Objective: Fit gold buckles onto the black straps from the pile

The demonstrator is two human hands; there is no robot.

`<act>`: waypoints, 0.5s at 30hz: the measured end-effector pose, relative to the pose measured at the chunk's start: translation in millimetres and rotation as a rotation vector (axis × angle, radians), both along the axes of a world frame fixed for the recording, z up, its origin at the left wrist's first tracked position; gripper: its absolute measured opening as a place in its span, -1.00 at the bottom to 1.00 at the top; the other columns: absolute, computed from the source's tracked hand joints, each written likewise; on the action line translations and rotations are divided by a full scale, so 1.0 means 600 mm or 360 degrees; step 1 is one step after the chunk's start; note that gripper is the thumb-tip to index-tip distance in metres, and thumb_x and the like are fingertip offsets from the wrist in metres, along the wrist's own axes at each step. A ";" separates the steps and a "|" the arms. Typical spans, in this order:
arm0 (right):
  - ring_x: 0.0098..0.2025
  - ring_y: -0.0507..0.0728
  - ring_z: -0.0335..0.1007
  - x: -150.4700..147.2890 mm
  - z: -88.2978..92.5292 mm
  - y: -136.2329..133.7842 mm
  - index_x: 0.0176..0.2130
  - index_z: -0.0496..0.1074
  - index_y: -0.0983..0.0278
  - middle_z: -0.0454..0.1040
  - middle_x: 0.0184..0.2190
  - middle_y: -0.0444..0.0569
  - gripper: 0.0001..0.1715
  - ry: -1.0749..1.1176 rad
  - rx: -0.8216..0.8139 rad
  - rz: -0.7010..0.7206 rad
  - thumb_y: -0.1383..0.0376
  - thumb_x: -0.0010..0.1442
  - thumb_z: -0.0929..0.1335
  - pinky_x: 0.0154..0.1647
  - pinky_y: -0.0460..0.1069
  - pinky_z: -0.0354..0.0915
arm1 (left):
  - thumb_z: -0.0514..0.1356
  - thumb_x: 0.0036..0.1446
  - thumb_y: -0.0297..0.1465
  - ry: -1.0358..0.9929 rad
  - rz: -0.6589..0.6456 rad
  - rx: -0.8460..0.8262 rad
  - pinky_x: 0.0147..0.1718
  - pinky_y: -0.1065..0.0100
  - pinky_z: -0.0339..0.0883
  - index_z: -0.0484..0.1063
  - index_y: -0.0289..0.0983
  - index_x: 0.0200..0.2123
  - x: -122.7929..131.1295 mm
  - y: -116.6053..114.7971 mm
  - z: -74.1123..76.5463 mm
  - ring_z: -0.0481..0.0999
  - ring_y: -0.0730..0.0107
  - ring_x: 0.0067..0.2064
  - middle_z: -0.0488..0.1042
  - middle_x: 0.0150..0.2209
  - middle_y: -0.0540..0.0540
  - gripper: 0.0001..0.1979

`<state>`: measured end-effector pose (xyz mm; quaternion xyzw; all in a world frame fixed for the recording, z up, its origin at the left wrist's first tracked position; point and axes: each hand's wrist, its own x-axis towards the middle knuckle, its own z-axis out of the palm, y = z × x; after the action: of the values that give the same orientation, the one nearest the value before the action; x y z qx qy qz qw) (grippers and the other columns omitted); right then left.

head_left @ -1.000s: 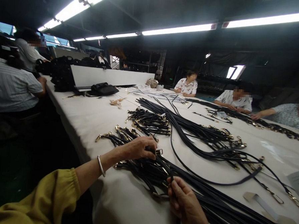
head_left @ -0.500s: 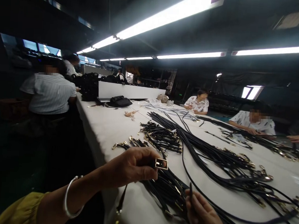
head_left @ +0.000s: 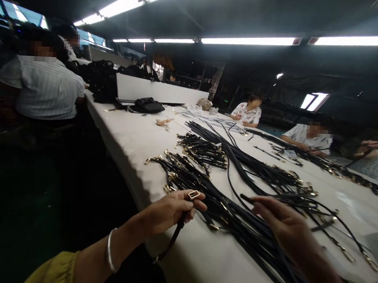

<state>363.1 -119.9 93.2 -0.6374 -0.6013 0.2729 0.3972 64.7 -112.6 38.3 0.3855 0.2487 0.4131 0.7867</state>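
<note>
My left hand (head_left: 175,208) is closed on a short black strap (head_left: 177,233) that hangs down past the table edge. Its gold-coloured buckle (head_left: 193,195) lies on top of my fingers. Over the pile to the right, my right hand (head_left: 276,216) pinches the end of a black strap (head_left: 247,198), with the dark tip pointing left toward the buckle. The tip and the buckle are apart. Below and between both hands lies a pile of long black straps (head_left: 211,193) with gold metal fittings. Where the right-hand strap runs behind my fingers is hidden.
A bundle of short straps (head_left: 204,150) and more long straps (head_left: 257,166) lie across the white table (head_left: 128,142). A black bag (head_left: 149,105) and a white panel (head_left: 160,90) stand farther back. Several people sit around the table, including one person (head_left: 309,137) at right.
My view has shifted. My left hand has turned so the buckle faces up on its fingers. My right hand has risen and turned, its strap end now pointing left.
</note>
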 end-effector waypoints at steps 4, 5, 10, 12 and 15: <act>-0.38 0.15 0.36 -0.058 -0.085 -0.043 -0.18 0.55 0.26 0.53 -0.43 -0.02 -0.48 0.0282 -0.0281 0.0286 -0.07 0.06 0.42 -0.33 0.00 0.27 | 0.30 -0.07 -0.61 -0.0137 -0.0084 -0.0182 -0.35 0.45 0.25 0.46 -0.41 -0.01 0.018 -0.001 -0.027 0.44 0.46 -0.31 0.47 0.00 -0.36 -0.53; -0.41 0.11 0.32 -0.063 -0.095 -0.048 -0.19 0.55 0.27 0.52 -0.45 -0.03 -0.49 0.0338 -0.0307 0.0307 -0.07 0.06 0.42 -0.37 -0.02 0.24 | 0.30 -0.07 -0.61 -0.0138 -0.0127 -0.0197 -0.33 0.45 0.25 0.46 -0.41 0.01 0.021 -0.002 -0.029 0.46 0.44 -0.30 0.47 0.00 -0.36 -0.52; -0.49 0.02 0.12 -0.072 -0.100 -0.051 -0.29 0.53 0.30 0.45 -0.53 -0.08 -0.51 0.0457 -0.0496 0.0405 -0.08 0.11 0.40 -0.45 -0.07 0.08 | 0.27 0.07 -0.48 -0.0094 -0.0322 -0.0032 -0.40 0.45 0.21 0.43 -0.38 0.05 0.026 -0.014 -0.040 0.41 0.46 -0.36 0.48 -0.05 -0.33 -0.57; -0.50 0.01 0.08 -0.077 -0.102 -0.051 -0.33 0.51 0.30 0.44 -0.53 -0.09 -0.52 0.0460 -0.0567 0.0447 -0.08 0.13 0.39 -0.46 -0.07 0.04 | 0.22 0.19 -0.36 -0.0080 -0.0338 0.0121 -0.44 0.45 0.16 0.40 -0.37 0.09 0.026 -0.020 -0.045 0.36 0.47 -0.38 0.49 -0.09 -0.32 -0.59; -0.50 0.00 0.07 -0.085 -0.114 -0.049 -0.33 0.50 0.30 0.43 -0.54 -0.10 -0.53 0.0544 -0.0617 0.0463 -0.07 0.13 0.40 -0.46 -0.08 0.01 | 0.15 0.28 -0.25 0.0028 -0.0295 0.0329 -0.43 0.44 0.14 0.37 -0.34 0.15 0.026 -0.029 -0.050 0.32 0.48 -0.40 0.48 -0.17 -0.27 -0.56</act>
<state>312.3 -149.2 24.7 -0.5533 -0.5473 0.5402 0.3203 80.4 -130.1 8.3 0.4895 0.1752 0.3588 0.7752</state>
